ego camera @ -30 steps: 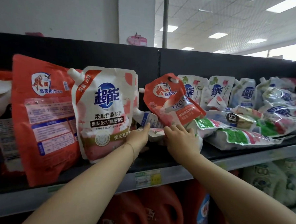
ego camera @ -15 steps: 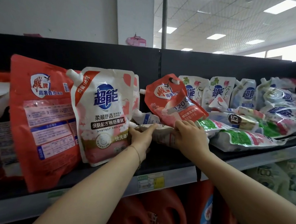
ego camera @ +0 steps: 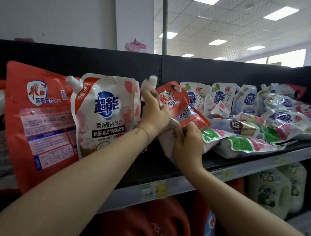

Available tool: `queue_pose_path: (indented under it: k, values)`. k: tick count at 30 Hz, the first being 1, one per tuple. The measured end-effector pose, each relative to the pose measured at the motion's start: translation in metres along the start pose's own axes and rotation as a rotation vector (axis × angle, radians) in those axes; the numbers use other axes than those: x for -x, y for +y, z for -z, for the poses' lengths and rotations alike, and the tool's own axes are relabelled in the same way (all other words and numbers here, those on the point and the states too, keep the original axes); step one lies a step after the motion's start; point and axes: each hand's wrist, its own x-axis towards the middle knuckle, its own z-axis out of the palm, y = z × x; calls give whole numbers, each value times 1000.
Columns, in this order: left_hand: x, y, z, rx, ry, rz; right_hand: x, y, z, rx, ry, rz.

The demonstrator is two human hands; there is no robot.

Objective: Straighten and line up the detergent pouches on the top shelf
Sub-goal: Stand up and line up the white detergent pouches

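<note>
The big flat plastic pouch (ego camera: 31, 113) is red with white and blue labels. The tall plastic pouch (ego camera: 103, 114) is white with a blue logo, a red stripe and pink flowers. The small crinkled pouch (ego camera: 172, 100) is red. The soft blurry pouch (ego camera: 165, 137) is white and pink. The flat-lying pouches (ego camera: 241, 144) show green and pink patches. The metal shelf (ego camera: 157, 166) is black, the plastic jugs (ego camera: 169, 224) red.
</note>
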Motion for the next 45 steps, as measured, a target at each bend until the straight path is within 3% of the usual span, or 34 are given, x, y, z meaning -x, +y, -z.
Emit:
queue_pose_path:
  k: [3,5,8,13,16,20,24,31,35,38,43,45]
  values:
    - [-4,25,12,-110,-75,-203,12,-32,-19,-204,-77,-40]
    - [-5,25,23,-155,-85,-223,19,-49,-37,-220,-172,-14]
    - [0,5,48,-197,36,-200,27,-59,-61,-111,-266,83]
    - [20,-20,75,-249,131,-220,44,-62,-84,-2,-348,72]
    - [26,-24,79,-332,222,-222,41,-69,-85,-18,-413,68]
    - [38,-22,77,-528,363,-272,33,-61,-67,-75,-531,209]
    - [48,-8,66,-549,282,-302,25,-45,-39,-263,-631,87]
    - [60,-22,35,-731,33,-441,20,-8,-10,145,-468,143]
    - [60,-31,10,-689,-93,-213,4,12,4,327,-299,322]
    - [53,-31,-9,-574,-156,21,-16,19,17,395,-249,336]
    - [30,-45,-45,-446,-27,271,-51,43,23,487,-501,99]
    - [16,-50,-61,-386,63,366,-58,58,22,449,-549,99]
